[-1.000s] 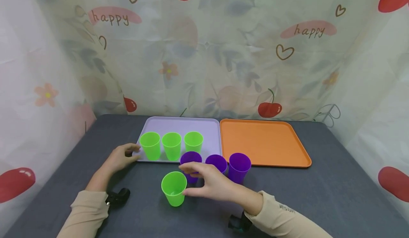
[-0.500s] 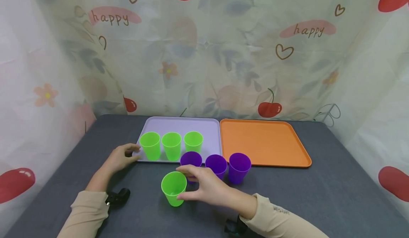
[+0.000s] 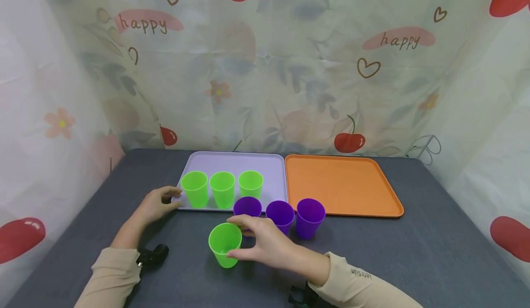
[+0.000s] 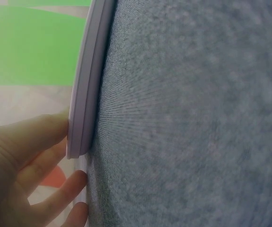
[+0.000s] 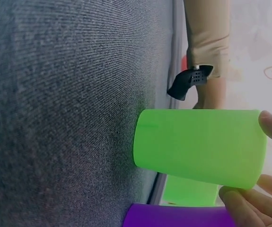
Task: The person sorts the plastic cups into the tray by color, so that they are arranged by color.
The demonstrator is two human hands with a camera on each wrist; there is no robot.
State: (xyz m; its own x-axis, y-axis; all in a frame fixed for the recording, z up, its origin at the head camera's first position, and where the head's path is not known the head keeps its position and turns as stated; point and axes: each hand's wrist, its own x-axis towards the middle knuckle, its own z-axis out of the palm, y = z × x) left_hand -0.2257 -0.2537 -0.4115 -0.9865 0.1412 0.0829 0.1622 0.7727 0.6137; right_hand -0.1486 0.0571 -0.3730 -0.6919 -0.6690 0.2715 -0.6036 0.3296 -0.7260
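Observation:
A green cup point(image 3: 225, 246) stands upright on the dark table, and my right hand point(image 3: 269, 243) holds it from the right. In the right wrist view, the thumb and fingertips of that hand point(image 5: 256, 203) lie on opposite sides of the cup point(image 5: 199, 146) near its rim. My left hand point(image 3: 155, 203) touches the left edge of the lilac tray point(image 3: 273, 174) with loosely bent fingers; the left wrist view shows a digit against the tray rim point(image 4: 85, 90). Three more green cups point(image 3: 222, 191) stand in a row on that tray.
Three purple cups point(image 3: 309, 218) stand just in front of the trays, the leftmost partly behind my right hand. An orange tray point(image 3: 343, 184) adjoins the lilac one on the right. Patterned cloth point(image 3: 265, 78) hangs behind and beside the table point(image 3: 414, 253).
My right hand has shifted slightly left, bringing its thumb and fingers onto the front green cup. That cup has stayed in place, and the left hand is still.

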